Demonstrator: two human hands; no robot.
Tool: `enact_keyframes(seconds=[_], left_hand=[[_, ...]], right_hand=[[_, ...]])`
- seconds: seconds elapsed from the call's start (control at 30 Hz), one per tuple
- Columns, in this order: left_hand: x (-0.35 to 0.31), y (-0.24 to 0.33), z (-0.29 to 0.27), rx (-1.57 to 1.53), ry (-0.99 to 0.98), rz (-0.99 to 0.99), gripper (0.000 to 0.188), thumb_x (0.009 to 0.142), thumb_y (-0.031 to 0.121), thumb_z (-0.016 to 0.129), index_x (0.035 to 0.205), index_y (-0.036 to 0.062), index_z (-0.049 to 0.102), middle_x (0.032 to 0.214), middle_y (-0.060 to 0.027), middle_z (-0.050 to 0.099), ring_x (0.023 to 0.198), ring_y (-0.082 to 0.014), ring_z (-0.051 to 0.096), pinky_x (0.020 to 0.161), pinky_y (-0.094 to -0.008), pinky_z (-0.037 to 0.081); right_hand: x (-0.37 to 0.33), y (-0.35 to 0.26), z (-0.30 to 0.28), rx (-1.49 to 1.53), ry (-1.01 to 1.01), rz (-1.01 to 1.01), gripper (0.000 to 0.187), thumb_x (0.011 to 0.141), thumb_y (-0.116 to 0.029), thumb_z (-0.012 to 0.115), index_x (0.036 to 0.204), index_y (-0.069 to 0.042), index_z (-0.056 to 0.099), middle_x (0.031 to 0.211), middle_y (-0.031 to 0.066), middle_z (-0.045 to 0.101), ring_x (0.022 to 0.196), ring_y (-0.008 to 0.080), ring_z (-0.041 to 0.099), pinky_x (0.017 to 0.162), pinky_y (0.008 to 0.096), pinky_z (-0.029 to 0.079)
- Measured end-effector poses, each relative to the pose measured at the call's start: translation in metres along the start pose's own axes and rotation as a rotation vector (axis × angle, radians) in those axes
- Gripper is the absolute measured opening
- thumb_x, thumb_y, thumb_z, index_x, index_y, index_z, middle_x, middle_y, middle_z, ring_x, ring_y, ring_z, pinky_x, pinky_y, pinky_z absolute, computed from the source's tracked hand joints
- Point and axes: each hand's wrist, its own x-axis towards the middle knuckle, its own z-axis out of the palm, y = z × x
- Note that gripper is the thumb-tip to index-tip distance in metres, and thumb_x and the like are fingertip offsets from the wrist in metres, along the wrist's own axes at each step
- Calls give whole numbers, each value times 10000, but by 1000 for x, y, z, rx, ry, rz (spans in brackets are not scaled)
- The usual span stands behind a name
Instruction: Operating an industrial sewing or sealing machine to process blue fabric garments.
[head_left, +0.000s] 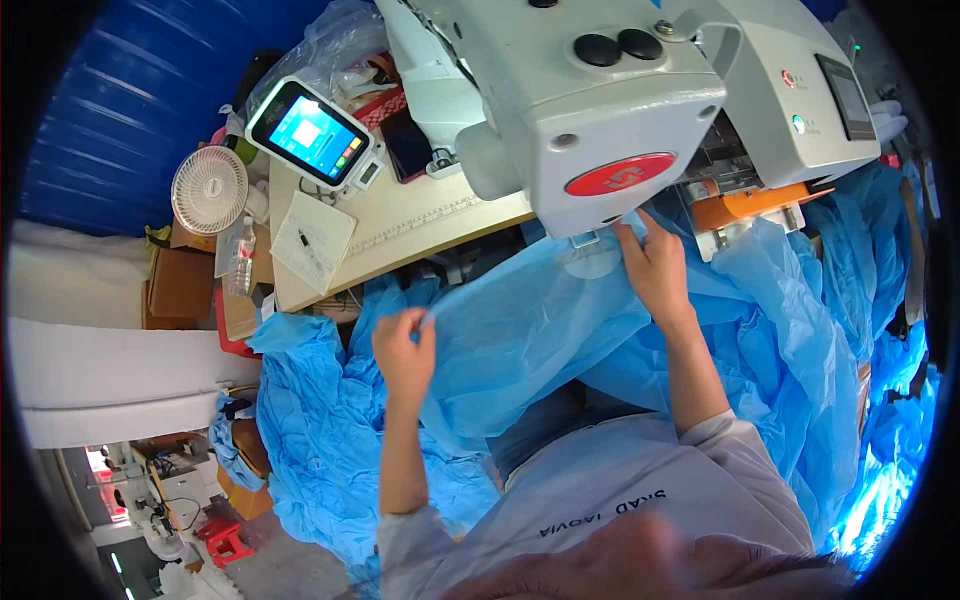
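Observation:
A thin, translucent light-blue fabric sheet (pixel 530 330) stretches between my two hands and drapes over my lap. My left hand (pixel 403 350) is closed, pinching the sheet's edge between thumb and fingers. My right hand (pixel 655 265) grips the same sheet beside the needle area of a white industrial sewing machine (pixel 600 120). The fabric passes beneath the small metal presser foot (pixel 583 240), just left of my right thumb. Part of the right fingertips is hidden by the machine head.
More blue fabric is heaped at left (pixel 320 420) and right (pixel 790 330). The table (pixel 420 230) carries a notebook (pixel 312 240) with a pen and a lit control screen (pixel 310 135). A white fan (pixel 210 190) and bottle (pixel 242 258) stand left. An orange-plated machine part (pixel 750 205) sits right.

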Motion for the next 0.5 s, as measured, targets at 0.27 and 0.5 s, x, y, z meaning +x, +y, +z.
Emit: enact_keyframes(seconds=[0.27,0.5], left_hand=[[-160,-74,-9,-499,-475,-570,123,785,136,691,777,37,618,643,-40,568,637,-123,553,560,-298,399],[-122,-90,-57,-529,-816,-614,77,798,80,668,840,16,656,708,-18,616,689,-73,565,561,-250,439]], right_hand=[[8,9,-5,-7,147,-198,141,831,-124,610,867,12,597,658,244,541,604,383,565,520,388,438],[-20,-12,-12,-64,-19,11,270,872,-161,604,1089,-2,572,752,143,630,558,221,557,562,303,452]])
